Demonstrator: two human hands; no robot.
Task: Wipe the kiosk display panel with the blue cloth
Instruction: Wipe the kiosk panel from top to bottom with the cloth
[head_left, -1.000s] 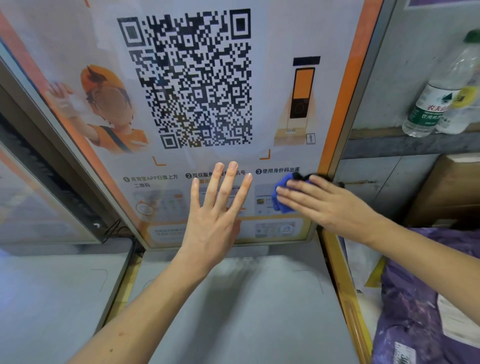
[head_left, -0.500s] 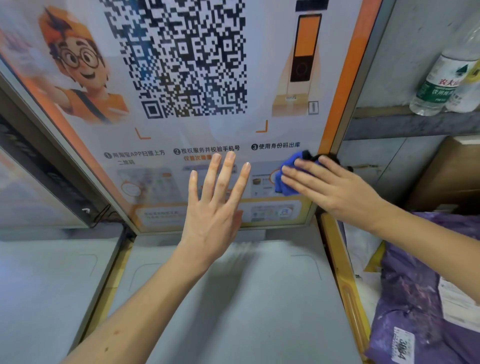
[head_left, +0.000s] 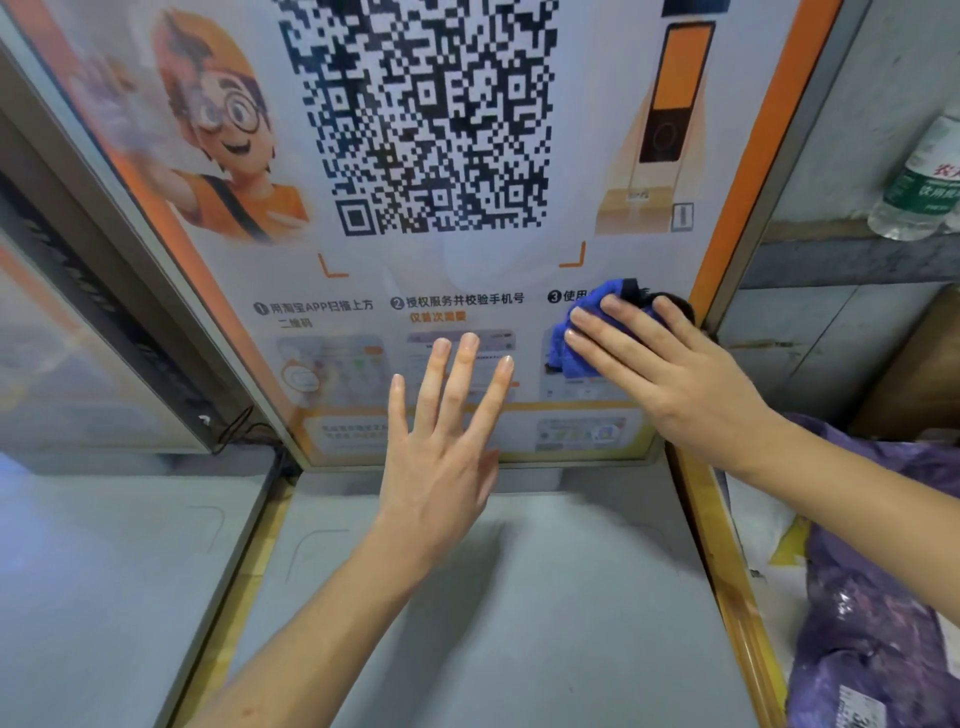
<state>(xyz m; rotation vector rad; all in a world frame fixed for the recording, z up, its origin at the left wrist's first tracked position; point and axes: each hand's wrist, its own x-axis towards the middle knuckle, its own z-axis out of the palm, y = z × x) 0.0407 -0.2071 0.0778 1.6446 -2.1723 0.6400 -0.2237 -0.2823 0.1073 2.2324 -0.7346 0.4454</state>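
- Head view: the right hand (head_left: 670, 374) lies flat on a bunched blue terry cloth (head_left: 571, 345), fingers straight and close together, pressing it against the glossy, orange-bordered kiosk display panel (head_left: 467, 291).
- The cloth sits at the panel's lower right, just inside the orange border strip and below the right corner bracket of the large black-and-white QR code (head_left: 426, 114); it covers part of the third numbered line of printed text.
- A dark edge of the cloth shows above the right hand's fingertips (head_left: 582, 317).
- The left hand (head_left: 441, 441) is held open before the panel's lower middle, left of the cloth, fingers straight and spread; it grips nothing. Whether its fingertips touch the panel cannot be told.
- A cartoon figure in an orange cap (head_left: 228, 135) is printed left of the QR code.
- Below the panel lies a grey worktop (head_left: 519, 597).
- Right of the panel, a clear plastic bottle with a green label (head_left: 924, 182) stands on a ledge, and a purple plastic bag (head_left: 872, 597) lies lower down.
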